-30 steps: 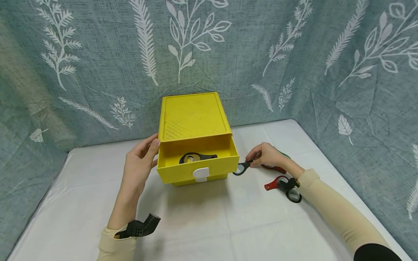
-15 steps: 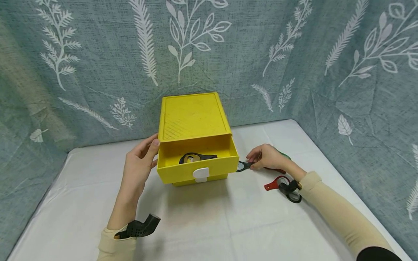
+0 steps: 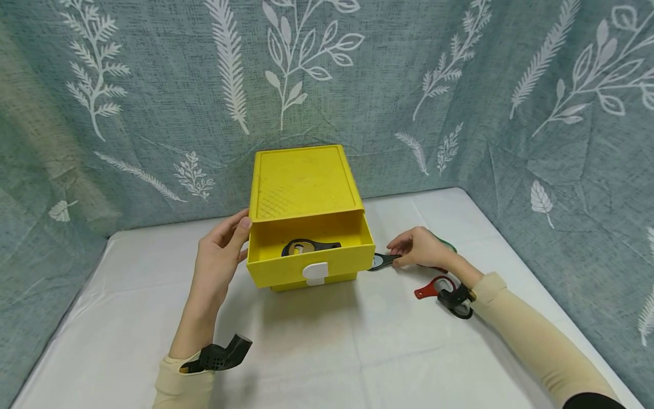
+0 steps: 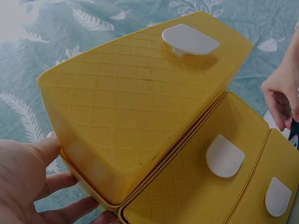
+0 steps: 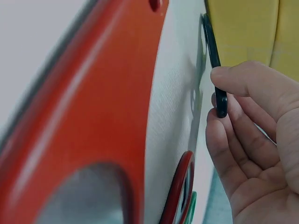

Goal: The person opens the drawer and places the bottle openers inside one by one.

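Observation:
A yellow drawer box (image 3: 306,182) has its top drawer (image 3: 327,264) pulled out, with a black magnifying glass (image 3: 324,246) lying inside. My left hand (image 3: 219,250) rests against the box's left side, fingers reaching back along it; in the left wrist view the thumb touches by the drawer's corner. To the right of the drawer, my right hand (image 3: 419,248) pinches the handle of another black magnifying glass (image 3: 380,261) between thumb and fingers, low over the white cloth. Its lens end is partly hidden behind the drawer in the head view.
Under my right wrist lie a red magnifying glass (image 3: 428,288) and a black-rimmed one (image 3: 464,312), partly covered by the wrist camera. A green-rimmed one (image 3: 447,243) and a dark red one (image 5: 180,193) sit behind my right hand. A patterned curtain (image 3: 306,74) hangs behind the table.
My right hand has shifted slightly right with the black magnifying glass, which has turned a little closer to level in the head view. The left hand and the drawer have stayed put.

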`<state>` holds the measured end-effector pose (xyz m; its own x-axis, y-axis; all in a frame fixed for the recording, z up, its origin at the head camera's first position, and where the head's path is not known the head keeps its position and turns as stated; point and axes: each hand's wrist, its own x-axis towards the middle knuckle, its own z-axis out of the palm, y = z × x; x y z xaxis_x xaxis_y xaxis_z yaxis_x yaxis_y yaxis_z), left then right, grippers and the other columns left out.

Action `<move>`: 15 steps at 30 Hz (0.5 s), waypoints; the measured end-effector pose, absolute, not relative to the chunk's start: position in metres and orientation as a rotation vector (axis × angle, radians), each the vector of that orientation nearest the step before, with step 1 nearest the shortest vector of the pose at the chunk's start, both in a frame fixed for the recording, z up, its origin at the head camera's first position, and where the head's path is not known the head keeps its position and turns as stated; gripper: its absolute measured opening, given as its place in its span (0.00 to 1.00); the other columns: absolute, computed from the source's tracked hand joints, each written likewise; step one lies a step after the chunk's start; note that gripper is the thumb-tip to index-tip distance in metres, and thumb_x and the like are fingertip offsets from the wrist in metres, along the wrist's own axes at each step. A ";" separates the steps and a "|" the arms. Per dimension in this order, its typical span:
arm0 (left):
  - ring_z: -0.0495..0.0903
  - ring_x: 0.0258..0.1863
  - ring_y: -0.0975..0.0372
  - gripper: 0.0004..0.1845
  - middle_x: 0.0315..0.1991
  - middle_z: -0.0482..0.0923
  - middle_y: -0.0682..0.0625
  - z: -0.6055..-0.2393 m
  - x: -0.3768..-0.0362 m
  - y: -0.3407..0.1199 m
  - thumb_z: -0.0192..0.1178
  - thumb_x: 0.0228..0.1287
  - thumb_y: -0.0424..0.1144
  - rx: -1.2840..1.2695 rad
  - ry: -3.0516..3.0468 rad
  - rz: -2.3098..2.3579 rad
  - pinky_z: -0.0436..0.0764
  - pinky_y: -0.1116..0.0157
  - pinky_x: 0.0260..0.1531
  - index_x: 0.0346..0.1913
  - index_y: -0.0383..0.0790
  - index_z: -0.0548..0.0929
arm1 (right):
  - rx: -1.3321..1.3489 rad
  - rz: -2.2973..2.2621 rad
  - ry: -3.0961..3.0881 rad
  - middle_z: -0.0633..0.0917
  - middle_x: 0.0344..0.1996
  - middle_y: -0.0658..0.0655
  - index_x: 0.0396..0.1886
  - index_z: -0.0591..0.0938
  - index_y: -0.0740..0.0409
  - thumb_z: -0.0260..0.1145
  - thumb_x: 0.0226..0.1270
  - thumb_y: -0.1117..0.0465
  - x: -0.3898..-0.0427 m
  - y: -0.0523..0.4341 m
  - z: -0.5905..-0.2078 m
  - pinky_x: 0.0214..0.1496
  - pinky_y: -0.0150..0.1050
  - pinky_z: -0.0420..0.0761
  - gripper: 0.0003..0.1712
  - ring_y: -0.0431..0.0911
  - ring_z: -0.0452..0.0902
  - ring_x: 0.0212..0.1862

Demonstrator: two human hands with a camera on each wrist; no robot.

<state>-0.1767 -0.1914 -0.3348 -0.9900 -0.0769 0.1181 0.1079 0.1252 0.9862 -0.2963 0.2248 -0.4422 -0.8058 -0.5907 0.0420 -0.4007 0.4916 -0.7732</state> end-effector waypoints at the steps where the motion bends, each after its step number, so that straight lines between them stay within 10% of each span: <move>1: 0.71 0.63 0.54 0.31 0.66 0.70 0.46 -0.335 -0.177 -0.191 0.56 0.70 0.58 -0.031 -2.248 -1.988 0.78 0.57 0.56 0.71 0.49 0.72 | -0.849 -1.213 2.512 0.88 0.35 0.54 0.47 0.87 0.66 0.80 0.51 0.65 -0.296 0.225 -0.443 0.38 0.37 0.85 0.22 0.47 0.82 0.36; 15: 0.70 0.64 0.53 0.31 0.67 0.69 0.45 -0.333 -0.175 -0.190 0.55 0.71 0.57 -0.033 -2.248 -1.997 0.76 0.52 0.58 0.72 0.48 0.70 | -0.834 -1.259 2.580 0.88 0.33 0.53 0.46 0.87 0.67 0.78 0.52 0.67 -0.287 0.222 -0.442 0.36 0.36 0.85 0.20 0.46 0.83 0.34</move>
